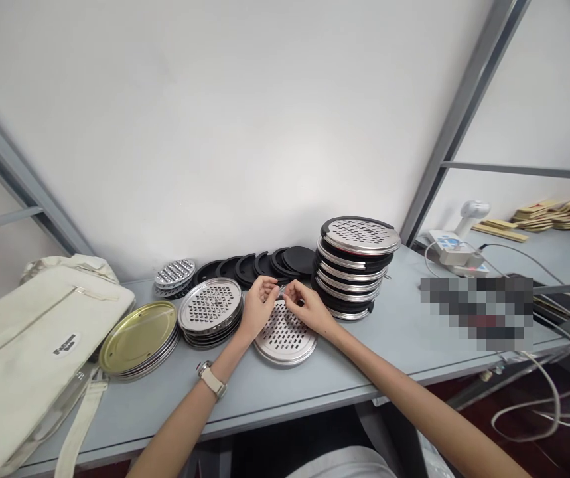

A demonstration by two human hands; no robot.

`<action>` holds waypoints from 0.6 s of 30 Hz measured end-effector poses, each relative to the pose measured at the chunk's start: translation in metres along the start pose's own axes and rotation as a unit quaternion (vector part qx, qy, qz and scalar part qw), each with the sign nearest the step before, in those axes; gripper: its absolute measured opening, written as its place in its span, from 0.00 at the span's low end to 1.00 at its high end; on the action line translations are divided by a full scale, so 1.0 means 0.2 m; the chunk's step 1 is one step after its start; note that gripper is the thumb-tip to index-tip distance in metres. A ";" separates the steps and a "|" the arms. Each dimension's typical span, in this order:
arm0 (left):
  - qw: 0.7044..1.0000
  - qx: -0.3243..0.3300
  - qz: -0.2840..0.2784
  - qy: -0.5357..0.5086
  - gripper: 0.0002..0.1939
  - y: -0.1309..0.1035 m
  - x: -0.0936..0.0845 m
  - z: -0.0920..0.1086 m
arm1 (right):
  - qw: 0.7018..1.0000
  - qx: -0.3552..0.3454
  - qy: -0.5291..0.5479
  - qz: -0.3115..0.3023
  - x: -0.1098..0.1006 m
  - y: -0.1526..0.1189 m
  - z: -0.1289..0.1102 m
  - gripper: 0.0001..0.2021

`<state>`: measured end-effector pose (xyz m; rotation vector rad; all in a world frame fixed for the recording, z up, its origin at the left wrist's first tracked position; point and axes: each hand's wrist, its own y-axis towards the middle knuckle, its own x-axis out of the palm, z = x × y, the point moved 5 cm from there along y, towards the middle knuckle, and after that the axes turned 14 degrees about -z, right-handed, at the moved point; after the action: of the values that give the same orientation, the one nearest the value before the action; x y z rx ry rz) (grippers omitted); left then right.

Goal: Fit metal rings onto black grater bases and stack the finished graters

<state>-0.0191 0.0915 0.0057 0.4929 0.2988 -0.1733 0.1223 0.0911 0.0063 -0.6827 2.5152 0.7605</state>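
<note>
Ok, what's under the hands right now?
A perforated steel disc lies flat on the table beneath both hands. The left hand and right hand pinch a small metal piece; its details are hidden.

Silver perforated discs (285, 337), a gold plate (138, 336), black rings (259, 264) mid-frame; cream bag (26, 338) lower left on grey table (314, 392)

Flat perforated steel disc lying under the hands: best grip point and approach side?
Likely the near rim of the perforated round steel disc, approached from the table's front edge. It lies flat, and both the left hand and right hand cover its far edge; stacks flank it.
</note>
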 end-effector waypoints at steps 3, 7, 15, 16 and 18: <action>1.000 0.001 0.022 0.019 0.07 0.00 -0.02 -0.01 | 1.000 -0.003 -0.014 0.016 -0.01 0.00 0.00 0.01; 0.999 -0.008 0.039 0.033 0.06 -0.01 -0.03 -0.01 | 0.998 -0.009 -0.033 0.044 -0.02 0.00 0.00 0.03; 0.998 -0.020 0.029 0.053 0.06 -0.01 -0.03 0.00 | 0.993 -0.009 0.101 0.056 -0.03 -0.01 -0.01 0.06; 0.998 -0.019 0.028 0.054 0.06 -0.01 -0.03 0.00 | 0.992 -0.009 0.109 0.063 -0.03 -0.01 -0.01 0.07; 0.998 -0.018 0.023 0.061 0.06 -0.01 -0.02 0.01 | 0.992 -0.007 0.104 0.077 -0.04 -0.01 -0.01 0.07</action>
<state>-0.0227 0.0887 0.0085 0.4754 0.4080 -0.0938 0.1298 0.0903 0.0119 -0.6057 2.7817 0.7955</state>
